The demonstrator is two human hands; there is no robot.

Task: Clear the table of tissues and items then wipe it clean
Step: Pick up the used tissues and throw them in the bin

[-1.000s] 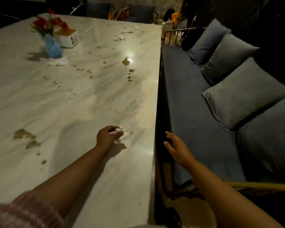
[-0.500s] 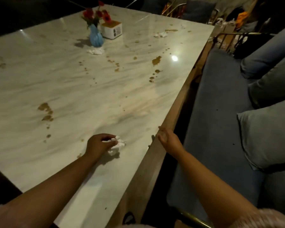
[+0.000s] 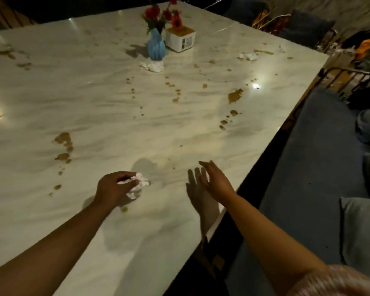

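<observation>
Lately the right hand [image 3: 214, 180] has left the edge and hovers, fingers straight, over the white marble tabletop [image 3: 94, 116]. Its partner, the left hand [image 3: 115, 186], clamps a crumpled white tissue [image 3: 140, 182], well short of the blue ribbed vase [image 3: 156, 45]; a second tissue [image 3: 153, 65] lies at that vase's foot.

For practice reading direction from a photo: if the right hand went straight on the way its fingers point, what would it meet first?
Probably nothing soon: the right hand hovers over the table, fingers aimed up-left across stained marble. The crumpled tissue by the blue vase lies roughly that way; depth unclear.
</observation>
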